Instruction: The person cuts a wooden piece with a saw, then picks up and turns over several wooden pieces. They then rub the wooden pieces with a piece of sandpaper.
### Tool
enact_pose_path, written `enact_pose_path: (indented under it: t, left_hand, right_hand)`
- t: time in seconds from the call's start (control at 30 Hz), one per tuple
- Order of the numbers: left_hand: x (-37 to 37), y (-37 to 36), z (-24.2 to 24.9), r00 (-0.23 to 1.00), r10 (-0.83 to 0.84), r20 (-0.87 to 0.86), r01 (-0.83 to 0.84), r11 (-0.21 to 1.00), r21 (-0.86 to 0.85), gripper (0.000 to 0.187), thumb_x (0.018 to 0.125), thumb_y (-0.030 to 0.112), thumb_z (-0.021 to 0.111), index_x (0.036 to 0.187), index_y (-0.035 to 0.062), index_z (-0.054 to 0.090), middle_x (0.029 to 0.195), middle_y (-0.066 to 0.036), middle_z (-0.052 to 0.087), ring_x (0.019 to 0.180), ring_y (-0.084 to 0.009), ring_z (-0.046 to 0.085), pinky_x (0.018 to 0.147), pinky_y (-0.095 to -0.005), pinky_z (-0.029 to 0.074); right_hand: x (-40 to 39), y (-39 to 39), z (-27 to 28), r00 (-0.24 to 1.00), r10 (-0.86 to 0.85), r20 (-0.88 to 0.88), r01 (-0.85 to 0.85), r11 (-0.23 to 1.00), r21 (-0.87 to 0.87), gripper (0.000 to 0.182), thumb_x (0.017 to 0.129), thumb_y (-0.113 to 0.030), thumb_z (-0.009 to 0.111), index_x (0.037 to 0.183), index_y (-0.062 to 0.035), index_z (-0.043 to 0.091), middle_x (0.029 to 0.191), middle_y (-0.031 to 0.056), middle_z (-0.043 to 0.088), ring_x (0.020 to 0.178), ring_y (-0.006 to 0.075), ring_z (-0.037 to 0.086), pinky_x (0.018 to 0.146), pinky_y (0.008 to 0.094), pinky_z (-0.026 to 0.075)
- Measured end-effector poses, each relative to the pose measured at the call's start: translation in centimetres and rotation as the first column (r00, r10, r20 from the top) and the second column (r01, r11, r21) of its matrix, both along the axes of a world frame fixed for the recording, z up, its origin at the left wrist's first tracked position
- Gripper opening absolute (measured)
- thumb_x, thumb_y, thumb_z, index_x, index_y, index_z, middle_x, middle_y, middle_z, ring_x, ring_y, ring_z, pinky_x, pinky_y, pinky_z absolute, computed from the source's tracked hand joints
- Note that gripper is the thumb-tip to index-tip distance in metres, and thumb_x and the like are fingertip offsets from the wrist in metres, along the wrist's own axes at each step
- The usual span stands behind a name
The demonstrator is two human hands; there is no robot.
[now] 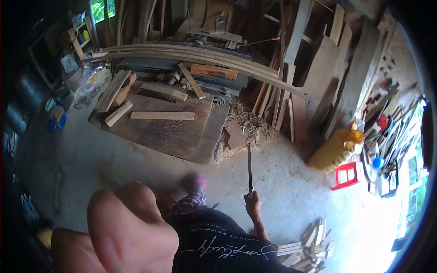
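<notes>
Very close to the camera, my left hand [132,227] is raised at the lower left with its fingers curled in. Whatever it may hold is hidden. My right hand [253,204] hangs at my right side, closed around the handle of a long, thin, dark tool [250,168]. That tool points forward over the concrete floor, its far end near the wood shavings [246,123]. Ahead is a saw table [159,127] with a toothed blade [154,93]. A flat wood strip [162,116] and a short block [119,113] lie on it.
Long boards [191,54] cross behind the saw table. Planks [327,68] lean on the back wall. At the right are a yellow sack [334,150], a red stool [346,175] and piled offcuts. More wood pieces [309,248] lie on the floor at lower right.
</notes>
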State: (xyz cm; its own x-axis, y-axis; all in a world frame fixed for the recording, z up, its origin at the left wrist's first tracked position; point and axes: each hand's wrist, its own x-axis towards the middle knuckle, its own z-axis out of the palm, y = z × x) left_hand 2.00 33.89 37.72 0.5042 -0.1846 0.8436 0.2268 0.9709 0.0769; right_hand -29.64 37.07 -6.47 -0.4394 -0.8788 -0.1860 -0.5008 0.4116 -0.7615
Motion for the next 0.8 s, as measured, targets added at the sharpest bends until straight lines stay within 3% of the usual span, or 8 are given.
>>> enact_pose_path:
  t: [0.17,0.33,0.4,0.6,0.67,0.7,0.73,0.8]
  left_hand:
    - [0.4,0.4,0.9,0.993,-0.119,-0.020,0.114,0.978,-0.174,0.010,0.083,0.026,0.058,0.084,0.0165,0.058,0.088,0.004,0.048,0.093,-0.0125,0.041,0.089,-0.0383,0.027]
    - [1.0,-1.0,1.9,0.964,-0.267,-0.020,0.242,0.901,-0.360,0.012,0.085,0.026,0.058,0.092,0.0160,0.059,0.091,0.002,0.050,0.091,-0.0118,0.045,0.086,-0.0354,0.032]
    - [1.6,-2.3,2.1,0.943,-0.334,-0.012,0.298,0.857,-0.421,0.014,0.086,0.025,0.058,0.095,0.0158,0.060,0.093,0.001,0.051,0.091,-0.0115,0.046,0.085,-0.0343,0.033]
    - [7.0,-8.1,1.6,0.836,-0.548,0.024,0.448,0.658,-0.605,0.019,0.088,0.024,0.058,0.105,0.0152,0.061,0.097,-0.001,0.053,0.089,-0.0106,0.050,0.082,-0.0309,0.039]
    - [12.7,-11.2,-0.9,0.968,-0.202,-0.149,0.102,0.859,-0.502,0.013,0.085,0.026,0.056,0.090,0.0135,0.056,0.090,0.000,0.048,0.089,-0.0135,0.044,0.089,-0.0366,0.030]
    - [15.9,-13.1,-2.7,0.946,0.203,-0.251,-0.282,0.899,-0.336,0.017,0.083,0.027,0.053,0.076,0.0119,0.052,0.083,0.001,0.044,0.090,-0.0163,0.037,0.096,-0.0423,0.020]
    - [18.3,-15.2,-5.1,0.953,-0.209,-0.220,0.129,0.934,-0.332,0.018,0.086,0.028,0.051,0.080,0.0109,0.052,0.082,0.000,0.044,0.089,-0.0164,0.038,0.094,-0.0397,0.023]
    - [22.2,-20.5,-10.1,0.985,0.153,0.079,-0.163,0.976,0.147,0.019,0.087,0.024,0.050,0.083,0.0054,0.049,0.079,-0.006,0.047,0.079,-0.0170,0.045,0.079,-0.0338,0.035]
  right_hand:
    - [2.4,-0.5,5.5,0.995,0.009,-0.099,-0.017,0.996,-0.085,0.023,0.085,-0.025,0.060,0.089,-0.0047,0.049,0.075,0.0202,0.059,0.074,0.0446,0.057,0.062,0.0493,0.043]
    - [5.2,-5.1,10.3,0.993,0.065,-0.103,-0.082,0.983,-0.166,0.018,0.091,-0.021,0.051,0.090,-0.0030,0.050,0.079,0.0222,0.058,0.075,0.0445,0.056,0.063,0.0510,0.042]
    - [7.0,-7.8,12.2,0.961,0.172,-0.219,-0.228,0.936,-0.269,0.020,0.092,-0.022,0.048,0.097,-0.0028,0.050,0.083,0.0244,0.055,0.085,0.0441,0.054,0.068,0.0516,0.041]
    - [14.1,-18.3,14.4,0.911,0.263,-0.318,-0.317,0.939,-0.133,0.026,0.091,-0.026,0.050,0.108,-0.0063,0.051,0.101,0.0211,0.054,0.092,0.0420,0.054,0.076,0.0495,0.045]
    - [16.2,-21.8,14.1,0.911,0.257,-0.324,-0.310,0.943,-0.122,0.028,0.090,-0.027,0.051,0.110,-0.0069,0.050,0.104,0.0205,0.053,0.092,0.0417,0.054,0.077,0.0492,0.045]
    - [17.1,-23.6,13.7,0.910,0.243,-0.336,-0.302,0.944,-0.135,0.026,0.090,-0.025,0.051,0.108,-0.0073,0.052,0.103,0.0203,0.053,0.094,0.0407,0.054,0.077,0.0488,0.045]
    - [17.8,-25.6,13.5,0.908,0.229,-0.352,-0.296,0.944,-0.149,0.024,0.089,-0.024,0.052,0.107,-0.0077,0.053,0.103,0.0200,0.054,0.095,0.0397,0.053,0.078,0.0484,0.045]
    - [18.9,-28.7,12.9,0.900,0.203,-0.385,-0.284,0.945,-0.165,0.024,0.087,-0.020,0.054,0.109,-0.0087,0.053,0.101,0.0188,0.053,0.096,0.0384,0.053,0.078,0.0475,0.045]
